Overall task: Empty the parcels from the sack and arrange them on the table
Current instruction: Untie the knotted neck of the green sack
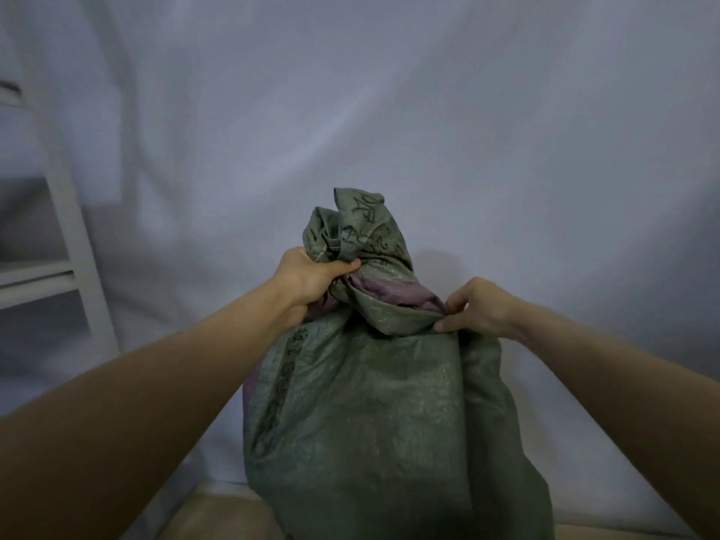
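Sack (362, 415) green, bunched shut, upright, our left hand (311, 280) fisted round its neck, our right hand (473, 307) pinching a fold

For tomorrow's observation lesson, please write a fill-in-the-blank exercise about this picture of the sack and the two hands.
1. The sack is mainly ____ in colour.
2. The left hand grips the sack's bunched ____.
3. The right hand pinches a ____ of the sack's cloth.
4. The number of parcels in view is ____.

Missing words: green; neck; fold; none
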{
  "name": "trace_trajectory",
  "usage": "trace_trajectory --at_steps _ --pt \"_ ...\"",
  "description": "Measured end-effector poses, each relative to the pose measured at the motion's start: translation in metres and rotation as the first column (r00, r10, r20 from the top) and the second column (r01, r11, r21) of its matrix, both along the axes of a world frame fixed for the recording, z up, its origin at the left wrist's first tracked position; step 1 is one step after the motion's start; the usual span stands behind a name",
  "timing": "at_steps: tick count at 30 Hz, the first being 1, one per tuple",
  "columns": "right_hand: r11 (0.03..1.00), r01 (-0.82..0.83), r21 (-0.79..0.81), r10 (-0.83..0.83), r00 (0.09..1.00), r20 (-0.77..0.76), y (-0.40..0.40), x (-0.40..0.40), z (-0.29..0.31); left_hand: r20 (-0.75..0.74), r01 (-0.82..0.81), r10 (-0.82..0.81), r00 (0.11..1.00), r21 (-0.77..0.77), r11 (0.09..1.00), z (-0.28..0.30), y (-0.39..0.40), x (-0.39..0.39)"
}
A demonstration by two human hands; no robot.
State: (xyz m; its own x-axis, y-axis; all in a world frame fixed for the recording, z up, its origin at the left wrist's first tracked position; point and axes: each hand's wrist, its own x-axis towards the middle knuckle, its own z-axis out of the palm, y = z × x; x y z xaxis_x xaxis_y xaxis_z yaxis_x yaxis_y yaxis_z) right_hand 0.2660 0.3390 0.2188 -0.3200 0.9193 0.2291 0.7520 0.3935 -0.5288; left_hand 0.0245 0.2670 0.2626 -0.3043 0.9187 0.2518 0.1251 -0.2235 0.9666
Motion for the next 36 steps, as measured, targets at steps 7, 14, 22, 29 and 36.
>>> trace_trajectory --at_steps 7,14,22,29,36 --pt "0.895 0.291 0.339 -0.160 0.918 -0.364 0.017 -0.016 0.059 0.341 -0.062 0.006 0.940 0.154 0.986 0.051 0.036 0.010" --pt "0.913 0.310 0.264 -0.237 0.932 -0.273 0.016 -0.003 0.044 0.192 -0.111 0.089 0.977 0.107 0.988 0.012 0.042 0.012" --pt "0.734 0.444 0.514 -0.159 0.848 -0.506 0.009 -0.014 0.072 0.059 -0.144 0.131 0.990 0.399 0.906 0.077 0.034 0.014" --pt "0.935 0.253 0.250 -0.209 0.960 -0.187 -0.004 -0.005 0.055 -0.471 -0.255 0.376 0.798 0.302 0.919 0.007 0.039 -0.010" --pt "0.975 0.159 -0.158 -0.224 0.724 -0.653 -0.040 -0.022 0.058 -0.802 -0.203 0.531 0.275 0.491 0.847 0.013 0.003 0.023"
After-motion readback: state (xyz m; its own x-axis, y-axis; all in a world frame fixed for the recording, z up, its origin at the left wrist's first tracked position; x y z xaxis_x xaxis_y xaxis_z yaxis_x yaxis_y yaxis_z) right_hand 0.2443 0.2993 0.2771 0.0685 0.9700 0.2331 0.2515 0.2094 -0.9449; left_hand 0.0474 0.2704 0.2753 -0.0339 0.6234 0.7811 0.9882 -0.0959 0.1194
